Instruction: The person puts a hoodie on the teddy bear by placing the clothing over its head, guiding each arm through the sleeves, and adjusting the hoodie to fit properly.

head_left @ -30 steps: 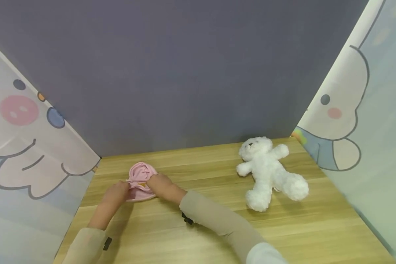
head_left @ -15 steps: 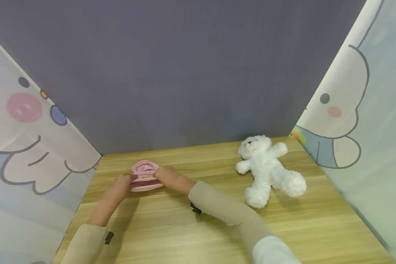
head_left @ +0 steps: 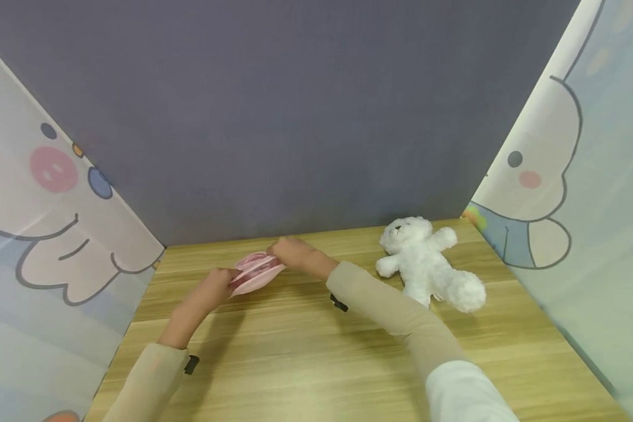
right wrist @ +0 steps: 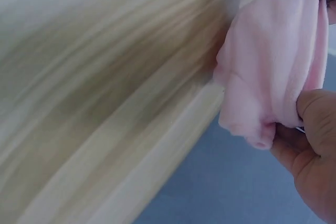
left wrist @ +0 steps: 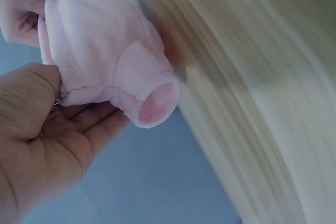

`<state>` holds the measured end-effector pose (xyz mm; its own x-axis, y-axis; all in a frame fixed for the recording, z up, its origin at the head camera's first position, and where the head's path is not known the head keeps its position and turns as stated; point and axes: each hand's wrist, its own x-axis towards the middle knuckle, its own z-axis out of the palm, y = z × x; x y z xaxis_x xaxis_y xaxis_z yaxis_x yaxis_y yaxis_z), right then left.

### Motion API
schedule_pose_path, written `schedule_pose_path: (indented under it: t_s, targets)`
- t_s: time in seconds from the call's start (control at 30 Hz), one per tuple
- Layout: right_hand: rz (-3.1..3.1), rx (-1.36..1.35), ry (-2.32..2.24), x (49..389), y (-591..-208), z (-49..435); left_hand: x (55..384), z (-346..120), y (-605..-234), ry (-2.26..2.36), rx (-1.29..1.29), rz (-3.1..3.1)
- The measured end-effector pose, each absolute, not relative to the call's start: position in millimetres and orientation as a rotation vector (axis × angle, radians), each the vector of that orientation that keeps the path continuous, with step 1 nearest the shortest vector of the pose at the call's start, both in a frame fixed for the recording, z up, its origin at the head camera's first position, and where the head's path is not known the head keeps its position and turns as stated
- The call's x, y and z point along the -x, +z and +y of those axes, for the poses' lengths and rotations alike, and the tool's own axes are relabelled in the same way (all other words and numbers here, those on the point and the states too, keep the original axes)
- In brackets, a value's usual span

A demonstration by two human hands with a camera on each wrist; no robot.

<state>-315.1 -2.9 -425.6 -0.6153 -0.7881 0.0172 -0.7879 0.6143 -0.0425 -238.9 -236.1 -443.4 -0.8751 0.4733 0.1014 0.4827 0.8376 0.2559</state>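
Centrally, one small pink fleece garment (head_left: 257, 272) is held between two hands just above the wooden table (head_left: 316, 351), near its far edge and left of centre. The left hand (head_left: 218, 283) pinches one end of the garment between thumb and curled fingers; the left wrist view shows this grasp, with a short sleeve opening (left wrist: 156, 103) of the garment (left wrist: 102, 51) pointing toward the camera. The right hand (head_left: 291, 252) grips the opposite end; in the right wrist view only its thumb (right wrist: 317, 106) and part of the palm show, closed on the bunched fabric (right wrist: 278, 61). Whether the garment touches the table cannot be told; the head view suggests it hangs slightly clear. Both wrist views render the tabletop heavily blurred. One white plush bear (head_left: 427, 266) lies on its back to the right, well apart from the garment; its lower body is partly covered by the right forearm's beige sleeve (head_left: 395, 310). Two cartoon-printed side panels (head_left: 42, 234) and one grey back wall (head_left: 295, 117) enclose the table; the panels are cut off by the picture's edges.
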Motion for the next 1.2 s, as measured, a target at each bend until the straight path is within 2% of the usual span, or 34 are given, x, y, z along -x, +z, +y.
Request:
schedule_pose_path:
  t_s: [0.5,0.77,1.2]
  targets:
    - [2.936,1.407,0.026,336,-384,38,253,-192,-434,-0.497,0.778,-2.891]
    - [2.921,1.435,0.091,339,-376,55,254,-173,-433,-0.547,0.78,-2.877]
    - [2.951,1.462,-0.082,347,-360,116,260,-128,-425,-0.606,0.824,-2.807]
